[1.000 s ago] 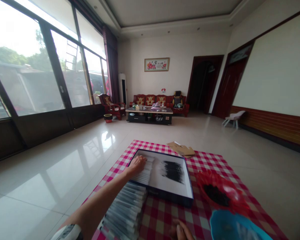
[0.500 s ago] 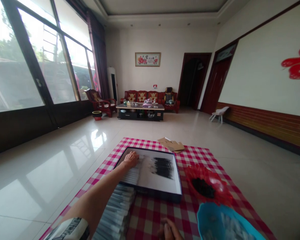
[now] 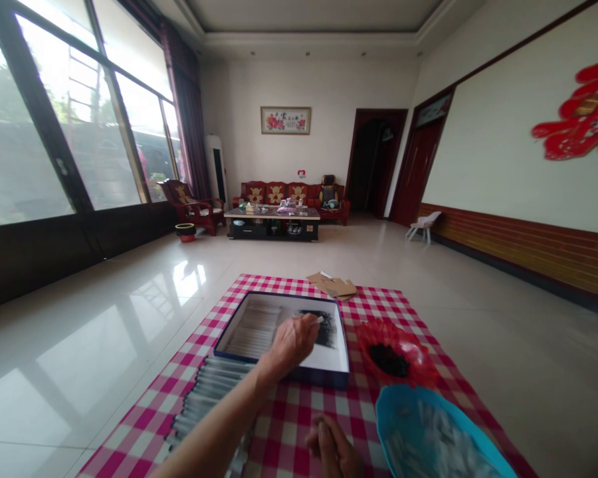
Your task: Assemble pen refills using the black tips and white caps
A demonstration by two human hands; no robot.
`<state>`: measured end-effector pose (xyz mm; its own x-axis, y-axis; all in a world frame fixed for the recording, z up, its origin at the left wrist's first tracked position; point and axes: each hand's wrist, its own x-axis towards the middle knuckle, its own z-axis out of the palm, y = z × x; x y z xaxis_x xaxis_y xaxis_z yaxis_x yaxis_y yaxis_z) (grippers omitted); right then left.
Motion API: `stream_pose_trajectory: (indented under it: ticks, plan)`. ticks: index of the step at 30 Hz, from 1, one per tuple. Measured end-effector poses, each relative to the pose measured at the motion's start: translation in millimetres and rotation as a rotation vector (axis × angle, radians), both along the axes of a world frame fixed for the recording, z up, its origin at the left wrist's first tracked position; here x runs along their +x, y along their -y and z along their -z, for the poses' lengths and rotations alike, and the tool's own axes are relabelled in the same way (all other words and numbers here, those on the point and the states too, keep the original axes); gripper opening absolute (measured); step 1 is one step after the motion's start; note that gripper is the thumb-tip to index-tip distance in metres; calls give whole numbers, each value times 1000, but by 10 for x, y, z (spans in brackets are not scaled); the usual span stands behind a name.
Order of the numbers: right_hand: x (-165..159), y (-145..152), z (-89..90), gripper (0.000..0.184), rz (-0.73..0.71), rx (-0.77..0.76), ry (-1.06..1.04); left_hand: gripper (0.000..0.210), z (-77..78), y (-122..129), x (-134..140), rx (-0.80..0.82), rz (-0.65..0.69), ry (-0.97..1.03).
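Observation:
My left hand (image 3: 295, 340) is over a shallow box (image 3: 343, 362), its fingers pinched on a clear plastic tube whose pale end sticks out to the right. Clear tubes (image 3: 252, 328) lie in a row in the left half of the box, and thin black pieces (image 3: 325, 328) lie in the right half. In front of the box, long clear tubes with dark ends (image 3: 202, 398) are laid side by side, partly behind my left forearm. My right hand (image 3: 333, 448) is closed at the bottom middle, near the blue bowl (image 3: 386, 405); whatever it grips is hidden.
A red petal-edged bowl (image 3: 421, 358) holds small black pieces (image 3: 389, 360). Blurred pale pieces (image 3: 438, 445) fill the blue bowl. Cardboard scraps (image 3: 333, 285) lie at the far edge of the checked tablecloth (image 3: 284, 431). Beyond stand a low table (image 3: 274, 214) and a wooden sofa.
My left hand has moved right and nearer, from the tubes in the box to its middle, with a tube now in its fingers. My right hand stays closed near the same spot.

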<state>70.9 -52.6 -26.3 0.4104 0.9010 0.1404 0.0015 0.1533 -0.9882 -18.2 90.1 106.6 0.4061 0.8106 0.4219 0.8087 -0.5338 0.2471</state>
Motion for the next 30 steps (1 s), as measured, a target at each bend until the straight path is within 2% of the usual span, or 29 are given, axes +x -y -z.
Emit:
stream_pose_trajectory:
  ticks: [2, 5, 7, 10, 14, 17, 20, 21, 23, 25, 27, 30]
  plan:
    - [26, 12, -36, 46, -12, 1, 4, 26, 135, 352, 155, 12, 15, 80]
    - [56, 31, -83, 45, 17, -20, -32, 27, 474, 732, 272, 27, -8, 197]
    - [55, 43, -96, 46, 79, -53, -69, 27, 712, 840, 277, 105, -19, 406]
    - [24, 63, -74, 48, 167, -68, -58, 31, 948, 842, 226, 224, -35, 549]
    - [54, 68, -125, 47, 230, 36, 25, 34, 1021, 775, 169, 235, -81, 706]
    - [223, -76, -407, 40, 201, 128, 203, 36, 1024, 746, 168, 251, -109, 810]
    - [419, -467, -810, 29, 54, 218, 611, 36, 1046, 709, 186, 235, -110, 885]
    - [462, -641, -921, 30, 7, 195, 745, 36, 1059, 694, 193, 228, -109, 910]
    - [495, -1007, -1058, 32, -154, 41, 1051, 36, 1092, 667, 206, 212, -113, 952]
    - [471, -1337, -1072, 31, -248, -32, 1171, 34, 1137, 648, 220, 205, -136, 986]
    - [421, -1585, -1000, 28, -310, -85, 1244, 31, 1190, 637, 235, 222, -161, 1010]
    - [354, -1785, -853, 23, -351, -167, 1345, 27, 1262, 629, 257, 277, -192, 1019]
